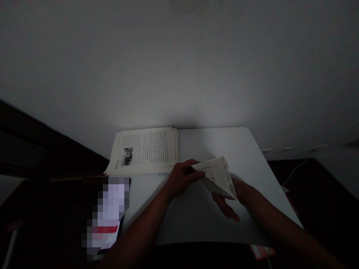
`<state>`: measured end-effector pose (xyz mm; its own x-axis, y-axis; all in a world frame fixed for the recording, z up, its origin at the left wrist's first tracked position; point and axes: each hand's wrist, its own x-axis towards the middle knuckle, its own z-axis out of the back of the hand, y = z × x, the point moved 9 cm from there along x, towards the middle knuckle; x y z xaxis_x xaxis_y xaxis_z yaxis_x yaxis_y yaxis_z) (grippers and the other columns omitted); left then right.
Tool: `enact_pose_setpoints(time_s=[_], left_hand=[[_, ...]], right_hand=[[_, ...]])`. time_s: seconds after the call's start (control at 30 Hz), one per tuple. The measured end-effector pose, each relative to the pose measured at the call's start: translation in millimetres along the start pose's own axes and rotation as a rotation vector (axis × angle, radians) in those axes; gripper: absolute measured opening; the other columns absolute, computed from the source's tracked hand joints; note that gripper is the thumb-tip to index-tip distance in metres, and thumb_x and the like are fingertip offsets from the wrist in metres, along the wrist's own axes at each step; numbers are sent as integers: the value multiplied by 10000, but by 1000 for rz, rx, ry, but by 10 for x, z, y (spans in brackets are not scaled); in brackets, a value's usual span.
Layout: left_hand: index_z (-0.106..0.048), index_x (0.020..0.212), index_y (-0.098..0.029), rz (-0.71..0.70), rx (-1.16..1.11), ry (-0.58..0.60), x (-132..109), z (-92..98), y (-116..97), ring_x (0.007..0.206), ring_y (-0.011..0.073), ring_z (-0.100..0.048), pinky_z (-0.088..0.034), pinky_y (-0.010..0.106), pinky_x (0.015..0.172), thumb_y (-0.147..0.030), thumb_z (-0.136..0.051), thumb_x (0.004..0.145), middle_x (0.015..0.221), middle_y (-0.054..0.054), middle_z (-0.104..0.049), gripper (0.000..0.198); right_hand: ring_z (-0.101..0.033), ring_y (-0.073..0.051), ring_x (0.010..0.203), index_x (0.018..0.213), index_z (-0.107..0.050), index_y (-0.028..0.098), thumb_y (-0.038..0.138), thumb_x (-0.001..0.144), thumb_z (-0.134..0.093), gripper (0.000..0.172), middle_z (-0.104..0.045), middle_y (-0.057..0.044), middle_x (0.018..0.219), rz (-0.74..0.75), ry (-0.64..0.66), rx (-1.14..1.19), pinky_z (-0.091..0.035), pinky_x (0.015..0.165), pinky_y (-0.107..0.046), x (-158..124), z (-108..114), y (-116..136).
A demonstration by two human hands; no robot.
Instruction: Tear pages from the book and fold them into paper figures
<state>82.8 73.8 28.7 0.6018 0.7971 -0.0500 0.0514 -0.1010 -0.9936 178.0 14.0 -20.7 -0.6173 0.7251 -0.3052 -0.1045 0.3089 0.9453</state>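
A folded sheet of printed paper (221, 173) is held tilted above the white table, with a pointed flap at its lower edge. My left hand (182, 177) pinches its left corner, the thumb lying on top and some fingers out of sight behind. From the right, my right hand (226, 209) reaches behind the same paper. Its loosely stretched fingers show below the flap, while the thumb and palm are mostly hidden. Whether that hand also grips the paper from behind is not visible.
A stack of printed pages (146, 149) lies at the table's back left, against the wall. A phone-like device with a blurred screen (112, 209) is at the left edge. The white table (224, 140) meets the wall behind. A small red tag (262, 252) is at the front edge.
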Motion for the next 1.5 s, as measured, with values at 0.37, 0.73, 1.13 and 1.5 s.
enact_pose_setpoints(time_s=[0.37, 0.73, 1.13, 1.5], left_hand=[[-649, 805, -121, -59, -142, -394, -16, 506, 136, 608, 118, -570, -466, 261, 666, -431, -661, 732, 651, 9, -611, 319], [-667, 843, -122, -50, -67, -397, -28, 425, 109, 592, 114, -583, -457, 226, 620, -428, -671, 721, 623, 5, -622, 330], [-654, 876, -124, 103, 17, -108, 0, 220, 145, 784, 178, -645, -502, 301, 734, -328, -780, 602, 873, 69, -699, 364], [-649, 1041, -131, 201, 65, -26, -19, 67, 224, 868, 214, -640, -486, 317, 768, -300, -800, 578, 994, 95, -692, 515]], right_hand=[[-557, -112, 476, 1011, -600, 202, 418, 659, -752, 440, -645, -11, 665, 575, -560, 108, -447, 441, -227, -239, 457, 496], [-549, -277, 1102, 1096, -576, 252, 440, 567, -807, 607, -480, -125, 1332, 702, -744, 93, -496, 843, -407, -289, 537, 683], [-631, -217, 1001, 1000, -594, 238, 272, 707, -733, 326, -665, -79, 1086, 694, -834, 128, -522, 849, -360, -390, 599, 706], [-634, -213, 1008, 1102, -537, 259, 206, 706, -730, 445, -690, -67, 1037, 615, -770, 63, -514, 883, -395, -303, 557, 614]])
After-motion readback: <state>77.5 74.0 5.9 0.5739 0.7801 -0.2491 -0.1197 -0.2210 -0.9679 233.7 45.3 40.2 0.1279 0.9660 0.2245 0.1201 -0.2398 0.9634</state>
